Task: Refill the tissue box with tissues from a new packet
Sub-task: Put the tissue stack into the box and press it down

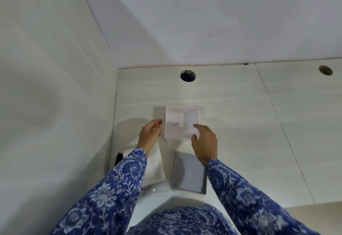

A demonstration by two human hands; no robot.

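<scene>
A translucent white tissue box (pixel 182 116) with an oval slot in its front sits against the tiled wall, straight ahead. My left hand (pixel 150 134) hovers just off its left edge, fingers curled and apart, holding nothing. My right hand (pixel 205 143) is at the box's lower right corner, with the thumb under the edge and the fingers on the front. A white packet of tissues (pixel 154 166) lies on the white ledge below my left wrist.
A grey rectangular lid or tray (pixel 188 173) lies on the white ledge (pixel 169 160) under my right wrist. The tiled wall has a round hole (pixel 187 75) above the box and another hole (pixel 325 70) at far right. A side wall closes in on the left.
</scene>
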